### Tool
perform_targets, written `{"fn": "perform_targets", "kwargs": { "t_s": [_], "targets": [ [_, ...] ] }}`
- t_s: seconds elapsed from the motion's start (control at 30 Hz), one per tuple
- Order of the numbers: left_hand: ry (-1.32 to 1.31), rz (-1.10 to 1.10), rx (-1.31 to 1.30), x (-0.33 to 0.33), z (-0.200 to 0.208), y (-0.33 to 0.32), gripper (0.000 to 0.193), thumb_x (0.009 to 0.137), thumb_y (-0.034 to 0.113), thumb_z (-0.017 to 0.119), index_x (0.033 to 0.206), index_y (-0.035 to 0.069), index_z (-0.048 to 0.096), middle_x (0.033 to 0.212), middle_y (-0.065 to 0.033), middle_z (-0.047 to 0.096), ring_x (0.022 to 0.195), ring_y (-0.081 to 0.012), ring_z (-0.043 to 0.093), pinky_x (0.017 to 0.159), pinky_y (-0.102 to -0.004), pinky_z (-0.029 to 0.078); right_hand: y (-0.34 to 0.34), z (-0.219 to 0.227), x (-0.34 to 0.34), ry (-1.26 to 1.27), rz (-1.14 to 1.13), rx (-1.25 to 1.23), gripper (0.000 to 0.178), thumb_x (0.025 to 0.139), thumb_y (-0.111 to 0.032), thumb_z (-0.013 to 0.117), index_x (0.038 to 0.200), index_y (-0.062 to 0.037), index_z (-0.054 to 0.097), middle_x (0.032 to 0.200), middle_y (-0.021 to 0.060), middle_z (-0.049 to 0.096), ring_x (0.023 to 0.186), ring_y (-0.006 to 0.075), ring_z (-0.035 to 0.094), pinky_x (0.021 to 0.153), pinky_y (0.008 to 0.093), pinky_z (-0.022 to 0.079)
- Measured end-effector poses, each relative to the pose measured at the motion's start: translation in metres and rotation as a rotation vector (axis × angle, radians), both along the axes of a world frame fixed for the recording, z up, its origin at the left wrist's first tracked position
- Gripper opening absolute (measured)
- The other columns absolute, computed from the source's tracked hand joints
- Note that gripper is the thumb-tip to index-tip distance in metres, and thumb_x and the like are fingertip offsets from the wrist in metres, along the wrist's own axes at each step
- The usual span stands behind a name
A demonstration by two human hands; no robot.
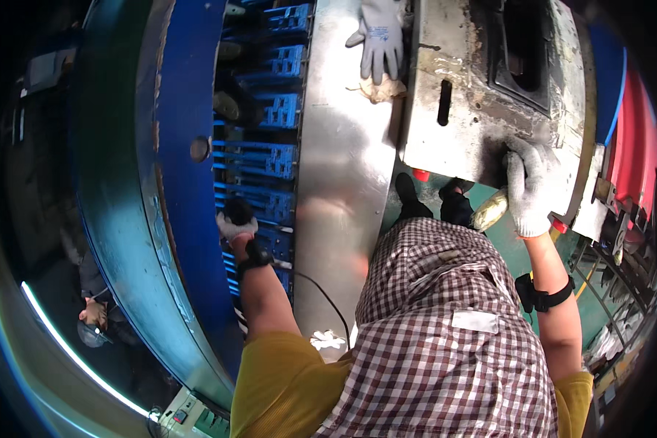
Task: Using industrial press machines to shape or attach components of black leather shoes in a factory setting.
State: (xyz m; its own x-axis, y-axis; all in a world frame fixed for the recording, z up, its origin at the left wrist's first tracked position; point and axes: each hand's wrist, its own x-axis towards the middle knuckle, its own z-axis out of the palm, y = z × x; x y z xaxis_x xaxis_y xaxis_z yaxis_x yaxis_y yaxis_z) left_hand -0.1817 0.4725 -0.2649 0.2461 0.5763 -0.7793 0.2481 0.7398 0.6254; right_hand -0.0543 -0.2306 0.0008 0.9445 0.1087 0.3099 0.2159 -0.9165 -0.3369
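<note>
My left hand (233, 225), in a pale glove, is closed round a dark rounded piece (239, 209) beside the blue slatted racks (274, 160). Its exact kind is too dark to make out. At the near edge of the worn metal machine table (460, 95), my right hand (531, 179) wears a whitish knit glove. Its fingers are curled, and a yellowish, thick handle-like piece (491, 210) sticks out from under it toward my apron. The far end of that piece is hidden by the hand, near a dark smudge on the metal.
A smooth metal ledge (343, 168) runs between racks and machine. A grey glove (381, 40) lies at its far end on a crumpled tan cloth (379, 89). Dark shoe-like pieces (228, 106) sit along the racks. A black cable (325, 292) crosses the ledge. Another person (93, 314) is at far left.
</note>
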Motion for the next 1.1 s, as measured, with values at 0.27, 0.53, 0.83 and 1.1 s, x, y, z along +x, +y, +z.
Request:
{"fn": "perform_targets", "kwargs": {
  "t_s": [0.27,0.53,0.83,1.1],
  "targets": [
    [-0.356,0.14,-0.324,0.011,0.123,-0.201,0.06,0.078,0.04,0.075,0.129,0.01,0.066,0.136,-0.0141,0.064,0.131,-0.039,0.057,0.108,-0.0647,0.044,-0.007,-0.003,0.005,0.013,-0.041,0.02,0.019,0.09,-0.013,0.072,0.108,-0.0074,0.074,0.097,0.0129,0.071,0.092,0.0335,0.065,0.087,0.0461,0.05],
    [-0.565,-0.611,-0.636,0.094,0.204,-0.381,0.098,0.074,0.033,0.07,0.16,-0.003,0.039,0.158,-0.0253,0.049,0.148,-0.0454,0.044,0.129,-0.0586,0.028,0.026,0.022,0.009,0.313,0.29,0.469,0.065,0.096,-0.027,0.07,0.151,-0.0007,0.048,0.144,0.0254,0.056,0.137,0.0411,0.053,0.116,0.0456,0.041],
    [-0.981,-1.075,0.651,0.213,0.314,-0.474,0.062,0.101,0.012,0.055,0.159,-0.006,0.043,0.162,-0.0168,0.049,0.148,-0.0284,0.048,0.124,-0.0403,0.035,-0.007,0.04,0.096,0.206,-0.118,1.255,0.103,0.087,-0.025,0.077,0.166,0.0098,0.02,0.165,0.0296,0.039,0.154,0.0299,0.039,0.125,0.0366,0.031],
    [-1.304,-0.783,1.043,0.244,0.427,-0.498,0.063,0.102,0.012,0.055,0.161,-0.004,0.038,0.159,-0.0248,0.05,0.152,-0.0341,0.045,0.13,-0.0486,0.026,-0.054,0.015,0.168,0.217,-0.481,0.225,0.071,0.086,-0.042,0.071,0.153,-0.023,0.055,0.124,0.0247,0.062,0.118,0.0437,0.065,0.097,0.0531,0.058]
  ]
}}
